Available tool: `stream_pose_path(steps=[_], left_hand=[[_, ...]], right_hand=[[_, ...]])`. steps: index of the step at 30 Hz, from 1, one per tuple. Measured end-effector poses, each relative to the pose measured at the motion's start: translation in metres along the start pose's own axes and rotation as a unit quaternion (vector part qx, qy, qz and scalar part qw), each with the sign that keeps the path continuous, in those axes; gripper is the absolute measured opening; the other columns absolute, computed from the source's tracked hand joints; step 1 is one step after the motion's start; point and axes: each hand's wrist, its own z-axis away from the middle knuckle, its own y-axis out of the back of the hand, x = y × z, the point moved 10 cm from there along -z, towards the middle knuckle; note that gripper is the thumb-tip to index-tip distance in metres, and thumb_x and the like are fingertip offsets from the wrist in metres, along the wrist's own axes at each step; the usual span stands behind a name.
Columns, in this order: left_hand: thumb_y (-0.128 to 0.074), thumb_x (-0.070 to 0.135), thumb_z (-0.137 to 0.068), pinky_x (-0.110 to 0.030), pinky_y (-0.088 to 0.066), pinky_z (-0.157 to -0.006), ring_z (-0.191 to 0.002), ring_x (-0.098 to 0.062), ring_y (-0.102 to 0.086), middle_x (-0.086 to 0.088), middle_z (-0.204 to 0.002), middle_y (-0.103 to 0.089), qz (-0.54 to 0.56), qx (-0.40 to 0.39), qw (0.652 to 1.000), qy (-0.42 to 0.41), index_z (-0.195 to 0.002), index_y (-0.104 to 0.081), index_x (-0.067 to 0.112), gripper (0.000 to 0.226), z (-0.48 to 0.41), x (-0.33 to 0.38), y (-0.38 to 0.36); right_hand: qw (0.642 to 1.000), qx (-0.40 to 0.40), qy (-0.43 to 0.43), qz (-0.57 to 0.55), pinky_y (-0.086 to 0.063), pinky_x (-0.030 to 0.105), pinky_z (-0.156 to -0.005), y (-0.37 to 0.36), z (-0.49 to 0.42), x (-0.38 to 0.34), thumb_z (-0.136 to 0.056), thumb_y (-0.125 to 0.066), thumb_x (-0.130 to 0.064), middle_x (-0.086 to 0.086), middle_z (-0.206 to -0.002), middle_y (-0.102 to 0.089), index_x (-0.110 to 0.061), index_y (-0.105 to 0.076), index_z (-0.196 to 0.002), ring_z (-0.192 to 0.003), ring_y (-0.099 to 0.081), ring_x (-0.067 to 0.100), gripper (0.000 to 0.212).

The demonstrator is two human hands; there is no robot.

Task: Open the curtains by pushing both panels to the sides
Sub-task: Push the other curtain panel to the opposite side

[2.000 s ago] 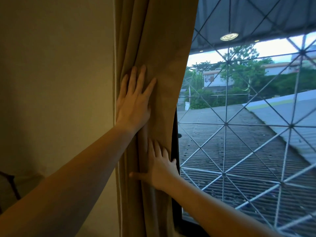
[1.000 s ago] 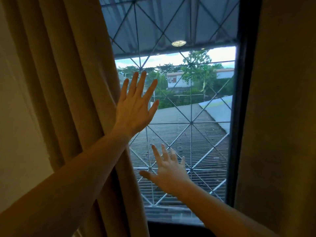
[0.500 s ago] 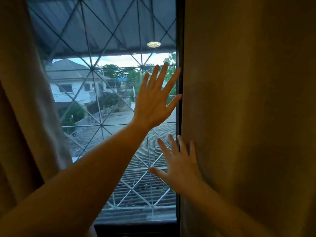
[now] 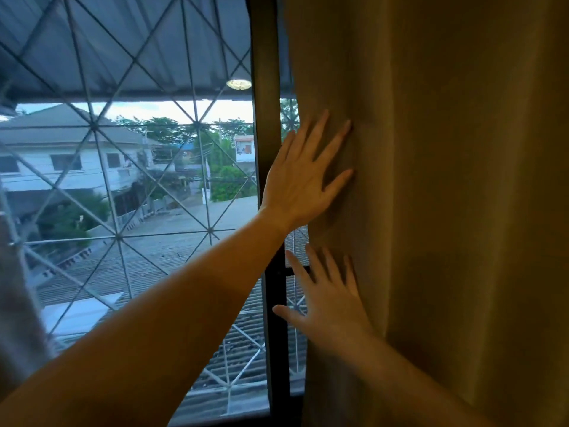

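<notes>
The tan right curtain panel (image 4: 446, 211) hangs over the right half of the view. My left hand (image 4: 303, 177) lies flat on its inner edge at chest height, fingers spread. Below it, my right hand (image 4: 331, 300) presses flat on the same edge, fingers apart. Neither hand grips the cloth. A blurred sliver of the left curtain panel (image 4: 15, 318) shows at the far left edge.
A dark vertical window frame bar (image 4: 266, 149) stands just left of the hands. Behind the glass is a diamond-pattern metal grille (image 4: 117, 235), with corrugated roofs and houses beyond. A round ceiling light (image 4: 238, 84) hangs under the awning outside.
Both hands left the left panel, crossed the window to the right, and now rest flat on the right panel's edge. The view swung right with them.
</notes>
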Motion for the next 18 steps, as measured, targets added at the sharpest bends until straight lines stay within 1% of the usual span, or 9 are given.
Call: stream_pose_path(steps=[6,10,12,14,18], left_hand=[[-0.039,0.068,-0.109,-0.056,-0.016,-0.138,-0.169,-0.033,-0.018,-0.012,-0.183,-0.018,0.027,0.002,1.0,-0.01,-0.175,-0.023,0.024,0.08,-0.018,0.011,-0.042],[-0.045,0.067,-0.108,-0.054,-0.013,-0.137,-0.168,-0.035,-0.02,-0.014,-0.182,-0.02,0.05,0.023,0.998,-0.023,-0.174,-0.025,0.023,0.082,-0.034,0.021,-0.064],[-0.047,0.067,-0.108,-0.053,-0.01,-0.136,-0.168,-0.037,-0.02,-0.015,-0.181,-0.022,0.055,0.038,0.997,-0.028,-0.173,-0.027,0.021,0.082,-0.039,0.027,-0.069],[-0.048,0.068,-0.107,-0.053,-0.009,-0.137,-0.168,-0.038,-0.021,-0.016,-0.18,-0.024,0.048,0.045,0.997,-0.035,-0.172,-0.03,0.02,0.083,-0.043,0.032,-0.078],[-0.051,0.071,-0.104,-0.058,-0.015,-0.137,-0.167,-0.04,-0.025,-0.018,-0.178,-0.029,0.035,0.055,0.997,-0.051,-0.17,-0.036,0.018,0.086,-0.047,0.047,-0.089]], right_hand=[[1.0,0.018,-0.018,0.002,0.015,0.051,-0.123,0.002,-0.002,0.036,-0.091,-0.025,-0.091,-0.002,-0.176,0.013,-0.045,0.015,-0.163,-0.161,0.009,0.024,0.095],[0.999,0.019,-0.026,-0.002,0.014,0.052,-0.124,0.005,-0.008,0.06,-0.092,-0.025,-0.091,-0.005,-0.176,0.015,-0.046,0.017,-0.162,-0.161,0.013,0.02,0.094],[0.999,0.027,-0.03,0.003,0.012,0.053,-0.125,0.009,-0.011,0.071,-0.092,-0.024,-0.091,-0.005,-0.176,0.012,-0.046,0.016,-0.163,-0.161,0.012,0.019,0.094],[0.999,0.032,-0.034,0.01,0.012,0.051,-0.124,0.009,-0.012,0.081,-0.093,-0.025,-0.09,-0.004,-0.177,0.01,-0.044,0.015,-0.164,-0.161,0.01,0.02,0.093],[0.999,0.036,-0.033,0.023,0.017,0.048,-0.122,0.01,-0.006,0.097,-0.094,-0.024,-0.089,-0.004,-0.177,0.009,-0.043,0.012,-0.165,-0.161,0.009,0.021,0.092]])
